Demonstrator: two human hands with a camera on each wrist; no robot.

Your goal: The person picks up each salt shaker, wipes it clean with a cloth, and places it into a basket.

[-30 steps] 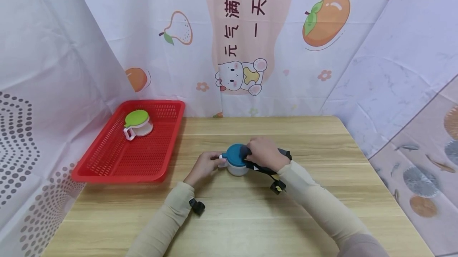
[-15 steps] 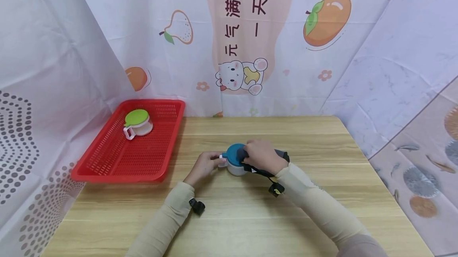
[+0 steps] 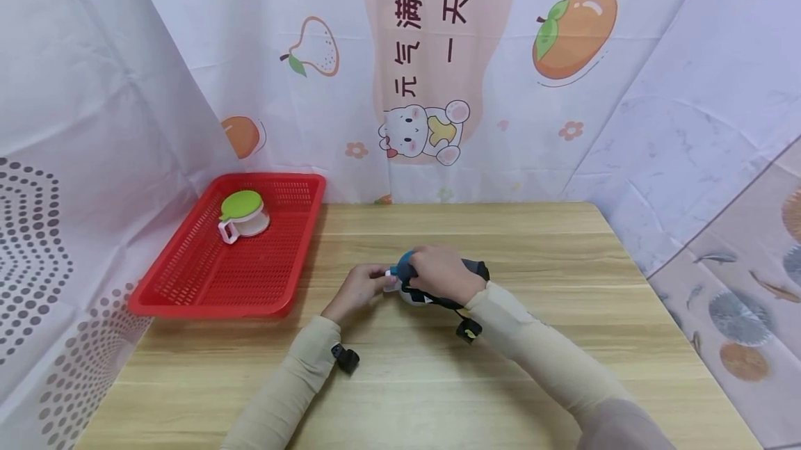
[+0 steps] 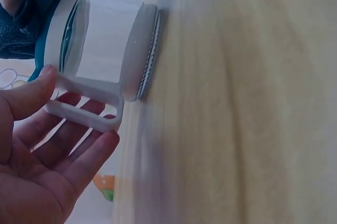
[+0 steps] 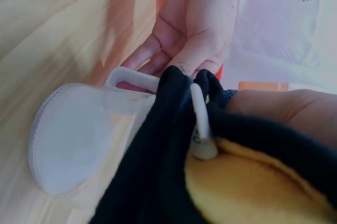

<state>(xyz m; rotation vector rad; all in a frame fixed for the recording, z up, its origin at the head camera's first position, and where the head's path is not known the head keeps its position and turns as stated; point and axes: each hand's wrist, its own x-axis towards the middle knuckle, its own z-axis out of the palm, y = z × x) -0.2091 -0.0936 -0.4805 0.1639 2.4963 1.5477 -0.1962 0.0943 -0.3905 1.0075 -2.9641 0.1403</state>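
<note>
A clear seasoning jar (image 4: pixel 105 39) with a blue lid (image 3: pixel 404 258) and a white handle (image 4: pixel 87 116) stands upright on the wooden table. My left hand (image 3: pixel 357 291) holds the handle, its thumb near the lid's edge and its fingers curled round behind. In my right hand (image 3: pixel 446 275) is a bunched dark cloth (image 5: pixel 158 155) with a yellow underside and a white tag. The hand presses it onto the lid, so most of the lid is hidden in the head view. Part of the cloth trails to the right behind the hand.
A red plastic basket (image 3: pixel 300 248) sits at the table's left. Inside it lies another clear jar with a green lid (image 3: pixel 241 204) and a white handle. A printed curtain (image 3: pixel 500 158) hangs along the table's back edge.
My right hand has slid left across the lid with the cloth, covering more of the blue. The left hand keeps its hold on the handle, and the jar stays in place.
</note>
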